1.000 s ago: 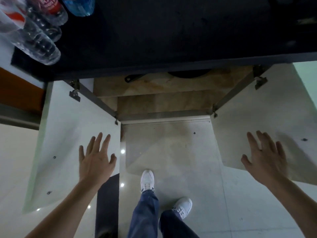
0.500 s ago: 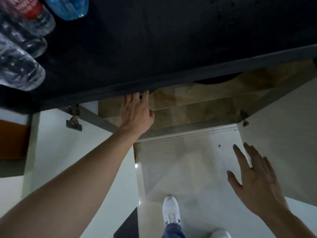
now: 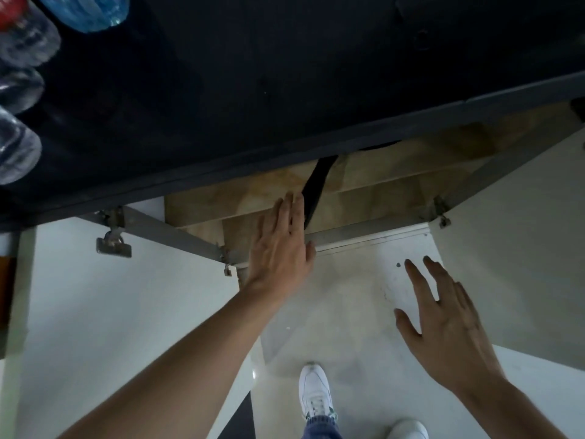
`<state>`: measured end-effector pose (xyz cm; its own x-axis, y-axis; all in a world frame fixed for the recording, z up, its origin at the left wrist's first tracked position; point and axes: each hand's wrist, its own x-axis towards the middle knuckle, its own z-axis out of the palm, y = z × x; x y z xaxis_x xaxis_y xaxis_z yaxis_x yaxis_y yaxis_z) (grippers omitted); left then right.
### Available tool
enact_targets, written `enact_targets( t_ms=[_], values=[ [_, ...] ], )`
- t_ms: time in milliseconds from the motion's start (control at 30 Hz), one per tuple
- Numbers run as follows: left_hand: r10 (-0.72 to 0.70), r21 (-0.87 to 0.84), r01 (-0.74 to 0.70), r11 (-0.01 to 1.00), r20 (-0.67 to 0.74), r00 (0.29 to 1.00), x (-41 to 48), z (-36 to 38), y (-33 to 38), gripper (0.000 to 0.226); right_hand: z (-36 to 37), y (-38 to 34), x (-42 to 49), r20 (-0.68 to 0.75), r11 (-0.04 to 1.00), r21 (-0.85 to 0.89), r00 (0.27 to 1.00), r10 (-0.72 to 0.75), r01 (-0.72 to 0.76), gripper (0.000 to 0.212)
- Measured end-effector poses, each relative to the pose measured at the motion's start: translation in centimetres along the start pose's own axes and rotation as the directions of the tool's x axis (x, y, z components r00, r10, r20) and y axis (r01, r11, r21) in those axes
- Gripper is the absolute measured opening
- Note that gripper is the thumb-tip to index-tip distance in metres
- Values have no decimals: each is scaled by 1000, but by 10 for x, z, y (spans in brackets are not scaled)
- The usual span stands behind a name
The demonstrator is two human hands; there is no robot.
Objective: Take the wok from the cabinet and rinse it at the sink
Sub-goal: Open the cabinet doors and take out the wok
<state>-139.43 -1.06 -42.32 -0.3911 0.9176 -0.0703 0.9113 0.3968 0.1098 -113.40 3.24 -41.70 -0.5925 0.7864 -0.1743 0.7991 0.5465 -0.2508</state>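
Only part of the wok shows: its black handle [image 3: 316,182] sticks out of the open cabinet [image 3: 395,185] toward me, and a dark sliver of the pan sits under the counter edge. My left hand [image 3: 281,245] lies on the near end of the handle. That end runs between my index finger and thumb and is hidden under my palm, and my fingers are almost straight. My right hand [image 3: 443,318] hovers open over the floor in front of the cabinet, holding nothing.
A black countertop [image 3: 285,74] overhangs the cabinet. Several plastic bottles [image 3: 22,90] stand at its left end. White cabinet doors stand open on the left [image 3: 95,296] and the right [image 3: 522,264]. My white shoes [image 3: 313,394] are on the pale tile floor below.
My left hand went from spread over the left door into the cabinet. The wok handle, which pointed left inside, now points out toward me. The view has shifted closer and leftward.
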Motion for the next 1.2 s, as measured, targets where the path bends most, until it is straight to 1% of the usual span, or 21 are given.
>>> enact_targets(
  t_ms=[67,133,267,333,367,400,433,467,500,533,567,700,800,867,933,967,1000,1067,1100,1133,1200],
  values=[
    [-28,-89,25,996,-35,999,14,1,12,73,-2,1,0,-12,1000,0,1000,5,-5,82],
    [-41,-154,39,987,-10,999,30,1,26,75,-5,3,1,-21,1000,8,1000,19,-19,81],
    [-58,-411,132,902,186,981,51,-1,51,94,-6,6,2,-32,998,38,998,49,-48,81],
    [-70,-558,215,801,270,960,58,-1,61,90,-5,7,2,-27,996,55,997,67,-65,82],
    [-86,-641,265,720,297,951,61,-1,66,83,-4,8,2,-19,995,62,997,80,-78,82],
    [-105,-733,322,599,327,939,65,-1,72,73,-4,9,2,-12,994,65,996,93,-92,82],
    [-126,-819,388,422,370,920,69,-2,77,60,-5,9,2,-11,993,67,995,102,-101,82],
    [-142,-866,460,197,439,887,74,-4,84,45,-5,11,3,-16,992,69,994,107,-106,81],
    [-148,-858,513,-17,509,848,78,-5,90,30,-6,12,4,-21,991,73,994,110,-108,81],
    [-148,-833,529,-158,550,822,81,-7,94,18,-7,14,6,-26,991,77,993,114,-111,80],
    [-138,-816,536,-214,569,811,82,-8,98,13,-8,16,7,-27,990,78,992,119,-117,80],
    [-103,-802,543,-250,579,809,79,-7,99,27,-13,22,18,-2,984,84,988,157,-156,76],
    [-102,-793,554,-254,592,800,70,-9,93,24,-13,19,29,28,971,145,981,190,-192,73],
    [-95,-785,569,-246,603,792,55,-8,90,19,-13,15,39,70,935,255,969,237,-247,70],
    [-88,-782,577,-235,608,789,33,-6,89,15,-13,9,52,134,844,427,946,294,-323,63],
    [-83,-780,580,-235,610,788,22,-6,88,12,-13,4,60,181,768,524,929,322,-369,57],
    [-79,-776,584,-240,615,785,12,-6,88,10,-14,-3,69,247,659,626,908,340,-417,47],
    [-72,-761,597,-252,630,773,-6,-9,85,8,-16,-18,85,383,335,811,868,314,-479,25],
    [-65,-753,605,-258,638,767,-14,-9,84,8,-16,-25,93,443,172,850,852,278,-498,18],
    [-56,-747,611,-261,644,763,-21,-11,83,8,-15,-31,99,486,56,859,844,225,-510,17],
    [-43,-740,624,-253,653,757,-34,-11,81,9,-8,-42,112,532,-29,846,839,112,-532,27]
  ],
)
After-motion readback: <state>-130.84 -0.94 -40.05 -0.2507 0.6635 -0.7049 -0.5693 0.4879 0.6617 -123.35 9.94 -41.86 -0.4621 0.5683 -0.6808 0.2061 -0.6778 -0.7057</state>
